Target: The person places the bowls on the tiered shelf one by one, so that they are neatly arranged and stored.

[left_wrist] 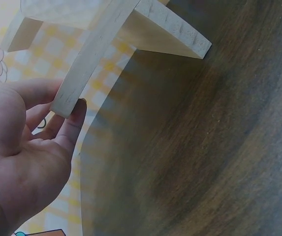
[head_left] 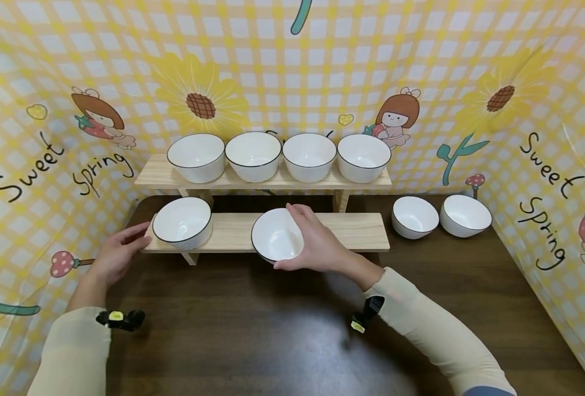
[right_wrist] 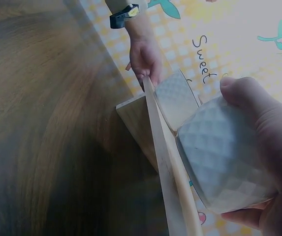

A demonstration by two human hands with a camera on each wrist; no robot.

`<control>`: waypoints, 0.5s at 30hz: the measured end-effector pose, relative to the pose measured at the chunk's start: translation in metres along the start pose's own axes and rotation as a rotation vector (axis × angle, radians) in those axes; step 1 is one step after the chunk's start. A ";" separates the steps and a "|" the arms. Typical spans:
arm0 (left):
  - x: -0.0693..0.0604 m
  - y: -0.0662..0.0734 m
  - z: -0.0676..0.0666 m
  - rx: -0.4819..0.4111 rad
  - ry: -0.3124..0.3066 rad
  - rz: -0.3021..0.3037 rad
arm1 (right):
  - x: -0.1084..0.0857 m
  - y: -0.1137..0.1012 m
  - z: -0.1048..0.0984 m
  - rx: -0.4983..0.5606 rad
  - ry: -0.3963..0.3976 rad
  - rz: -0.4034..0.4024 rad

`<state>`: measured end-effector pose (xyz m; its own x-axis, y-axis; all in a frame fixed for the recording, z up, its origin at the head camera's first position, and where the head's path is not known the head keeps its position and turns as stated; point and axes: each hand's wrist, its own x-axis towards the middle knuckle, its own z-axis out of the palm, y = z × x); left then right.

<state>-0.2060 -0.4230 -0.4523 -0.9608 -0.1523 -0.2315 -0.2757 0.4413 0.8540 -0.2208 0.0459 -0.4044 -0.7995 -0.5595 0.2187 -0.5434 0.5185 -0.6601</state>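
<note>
Right hand (head_left: 318, 240)'s clamped on round white ceramic bowl (head_left: 274, 234); left hand (head_left: 114, 257) pinches long pale-wood shelf (head_left: 233, 228); probably placing; needs gentle lowering

Mid-frame in the head view, the right hand (head_left: 317, 239) covers one side of the gripped bowl (head_left: 274, 234). Above, the back bowls (head_left: 309, 157) block part of the checked cloth (head_left: 297, 82). I can't read the yellow labels (head_left: 116, 316) on the black wrist devices (head_left: 134, 320); they're too small. Both sleeves (head_left: 75, 352) run off the bottom edge. In the left wrist view, the top edge cuts off a pale bowl (left_wrist: 57, 11).
</note>
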 end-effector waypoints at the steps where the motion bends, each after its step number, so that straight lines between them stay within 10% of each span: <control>1: 0.000 0.000 0.000 -0.001 0.000 -0.001 | 0.002 0.000 0.002 0.000 0.001 0.002; 15: 0.001 -0.001 0.000 -0.008 -0.009 -0.013 | 0.025 -0.003 0.019 0.001 -0.002 0.027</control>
<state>-0.2065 -0.4240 -0.4536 -0.9574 -0.1501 -0.2468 -0.2880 0.4322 0.8545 -0.2345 0.0181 -0.4103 -0.8136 -0.5462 0.1992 -0.5209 0.5327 -0.6669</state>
